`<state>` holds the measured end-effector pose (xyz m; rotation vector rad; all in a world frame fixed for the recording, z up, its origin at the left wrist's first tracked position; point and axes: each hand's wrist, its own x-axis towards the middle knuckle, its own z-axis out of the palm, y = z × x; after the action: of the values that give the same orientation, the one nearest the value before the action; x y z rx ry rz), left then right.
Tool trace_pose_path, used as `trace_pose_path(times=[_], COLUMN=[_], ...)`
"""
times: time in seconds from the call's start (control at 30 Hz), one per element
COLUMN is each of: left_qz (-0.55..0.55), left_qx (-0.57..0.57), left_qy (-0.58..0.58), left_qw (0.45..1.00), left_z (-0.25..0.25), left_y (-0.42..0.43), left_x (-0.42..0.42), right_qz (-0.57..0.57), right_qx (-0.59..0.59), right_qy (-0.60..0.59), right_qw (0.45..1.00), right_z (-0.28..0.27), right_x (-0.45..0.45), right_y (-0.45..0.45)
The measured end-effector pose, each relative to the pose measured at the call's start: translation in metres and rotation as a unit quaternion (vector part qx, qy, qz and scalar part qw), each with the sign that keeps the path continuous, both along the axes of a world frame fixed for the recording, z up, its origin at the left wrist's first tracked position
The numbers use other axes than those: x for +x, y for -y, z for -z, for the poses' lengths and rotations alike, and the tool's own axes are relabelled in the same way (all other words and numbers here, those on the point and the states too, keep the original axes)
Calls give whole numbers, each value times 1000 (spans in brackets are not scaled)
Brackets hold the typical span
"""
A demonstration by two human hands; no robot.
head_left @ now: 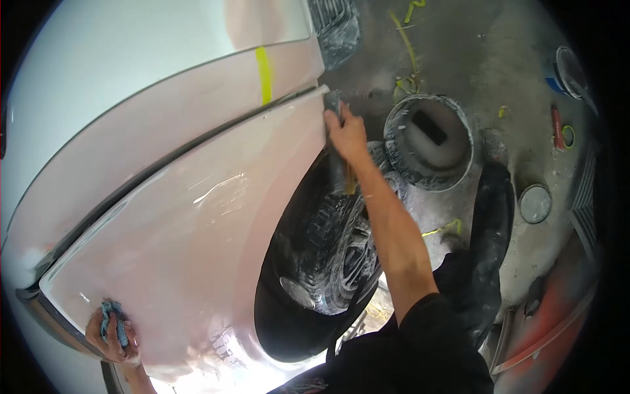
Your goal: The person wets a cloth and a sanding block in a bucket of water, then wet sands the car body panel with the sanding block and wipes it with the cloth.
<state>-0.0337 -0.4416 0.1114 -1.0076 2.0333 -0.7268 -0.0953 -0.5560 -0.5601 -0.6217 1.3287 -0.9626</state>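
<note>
A pinkish-white car panel [177, 262] fills the left and middle of the view, with wet, shiny streaks on it. At its lower left, my left hand [118, 333] grips a crumpled blue cloth [113, 323] against the surface. My right hand [346, 131] is closed round a long, narrow grey block [335, 148] at the panel's right edge, above the dark wheel opening. Yellow tape [264, 75] crosses the adjoining panel, over the dark gap between the two.
A round bucket [430, 142] with a dark block [430, 127] in it stands right of my right hand. Farther right are a can [535, 203], a red tool [558, 128] and a blue-sided container [569, 72]. A dusty wheel [341, 262] sits in the opening.
</note>
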Motion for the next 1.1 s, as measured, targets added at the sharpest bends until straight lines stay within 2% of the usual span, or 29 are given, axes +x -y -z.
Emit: trace_pose_path(times=[0.07, 0.13, 0.17, 0.27, 0.37, 0.47, 0.53, 0.6, 0.7, 0.77, 0.8, 0.83, 0.9, 0.97, 1.03, 1.07, 1.1], left_qz=[7, -13, -17, -15, 2, 0, 4, -4, -3, -16, -13, -7, 2, -10, -13, -16, -9], left_qx=[-11, -13, -17, -28, -23, -12, -20, -25, -18, -20, -16, -13, -11, -12, -22, -21, -14], left_qy=[23, 17, 7, -13, 6, 26, 31, 35, 34, 27, 27, 26, 25, 29, 7, 1, 3], left_qw=[1000, 1000, 1000, 999, 1000, 1000, 999, 999, 999, 999, 999, 1000, 1000, 999, 1000, 1000, 1000], left_z=[3, 2, 2, 7, 4, 1, 1, 1, -3, -6, -6, -5, -3, -1, 1, 1, -1], left_y=[0, 0, 0, -1, -2, 2, -1, -4, -3, -5, -5, -4, 2, -1, -4, -3, -1], left_x=[-2, -3, -3, 2, 0, -2, 1, -1, 2, 3, 3, 3, 1, -1, 2, 2, 1], right_qz=[-25, -46, -7, -7, -15, -35, -39, -34, -5, 19, 36, -10, -22, -37, -54, -9, -5], right_qx=[-6, -102, -169, -178, 26, 30, 1, -126, -177, -63, -22, 63, 62, 20, -62, -146, -150], right_qy=[-61, -63, -70, -71, 4, -28, -58, -81, -75, -23, -41, 66, 45, -7, -35, -48, -34], right_qw=[998, 992, 983, 981, 1000, 999, 998, 988, 981, 998, 998, 996, 997, 999, 996, 988, 988], right_z=[-81, -154, -172, -142, -46, -2, -85, -156, -158, -100, -55, -7, 8, -33, -117, -142, -146], right_x=[-32, -48, -45, -40, -22, -5, -34, -47, -47, -33, -15, -3, 1, -23, -44, -44, -44], right_y=[-20, -61, -83, -68, -5, 3, -22, -62, -68, -32, -16, -1, 0, -14, -52, -75, -79])
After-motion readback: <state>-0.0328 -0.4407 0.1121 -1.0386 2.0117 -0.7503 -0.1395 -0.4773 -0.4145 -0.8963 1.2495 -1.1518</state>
